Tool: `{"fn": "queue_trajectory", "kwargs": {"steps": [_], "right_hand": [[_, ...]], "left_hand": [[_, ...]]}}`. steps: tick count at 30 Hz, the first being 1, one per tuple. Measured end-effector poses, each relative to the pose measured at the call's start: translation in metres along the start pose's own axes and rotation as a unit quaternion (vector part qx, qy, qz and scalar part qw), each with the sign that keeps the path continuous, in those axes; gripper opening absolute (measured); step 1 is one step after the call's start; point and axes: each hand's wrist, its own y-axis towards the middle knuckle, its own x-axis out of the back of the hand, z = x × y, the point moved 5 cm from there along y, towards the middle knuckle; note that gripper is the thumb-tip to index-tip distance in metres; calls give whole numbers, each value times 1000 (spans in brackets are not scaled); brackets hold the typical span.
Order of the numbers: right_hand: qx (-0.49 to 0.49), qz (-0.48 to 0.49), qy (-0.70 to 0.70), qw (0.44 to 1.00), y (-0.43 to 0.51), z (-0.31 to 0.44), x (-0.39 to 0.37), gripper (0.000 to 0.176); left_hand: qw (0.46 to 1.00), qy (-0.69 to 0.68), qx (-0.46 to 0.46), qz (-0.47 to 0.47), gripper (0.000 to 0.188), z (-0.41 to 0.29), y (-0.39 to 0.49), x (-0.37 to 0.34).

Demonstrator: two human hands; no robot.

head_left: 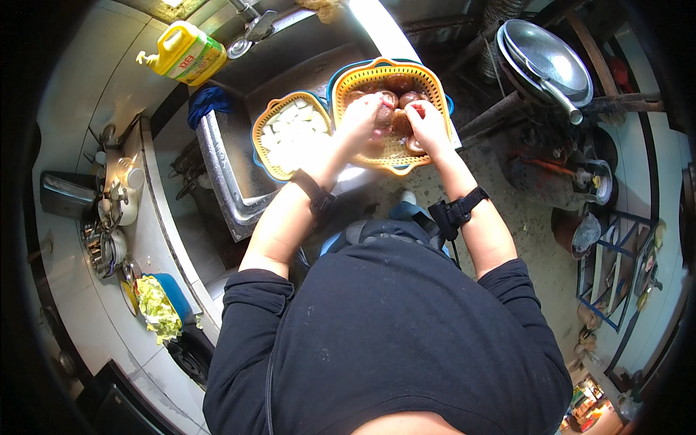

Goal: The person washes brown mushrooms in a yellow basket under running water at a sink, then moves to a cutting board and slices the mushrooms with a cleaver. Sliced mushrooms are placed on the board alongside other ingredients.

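Note:
Brown mushroom caps (398,82), wet and round, lie in an orange plastic colander basket (389,69) set in a blue basin. Over the basket's left half, my left hand (365,119) is closed around a brown mushroom cap (384,117). My right hand (427,125) is at the basket's right side, fingers bent and touching the mushrooms; whether it grips one is hard to tell. To the left, a smaller orange basket (260,120) in a blue basin holds white cut pieces (293,117), partly washed out by glare.
A metal sink (220,157) lies under and left of the baskets, with a blue cloth (209,104) on its corner and a yellow detergent bottle (187,53) behind. Woks (549,60) stand at the upper right. Leafy greens (157,310) fill a blue container on the left counter.

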Motion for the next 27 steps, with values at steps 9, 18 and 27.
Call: {"fn": "queue_trajectory", "kwargs": {"steps": [9, 18, 27], "right_hand": [[67, 184, 222, 955, -26, 46, 2, 38], [126, 27, 115, 985, -16, 29, 14, 17], [209, -53, -357, 909, -22, 35, 0, 60]], "left_hand": [[946, 158, -216, 184, 31, 1, 7, -24], [969, -168, -2, 179, 33, 11, -10, -43], [735, 636, -214, -100, 51, -21, -1, -4]]}}
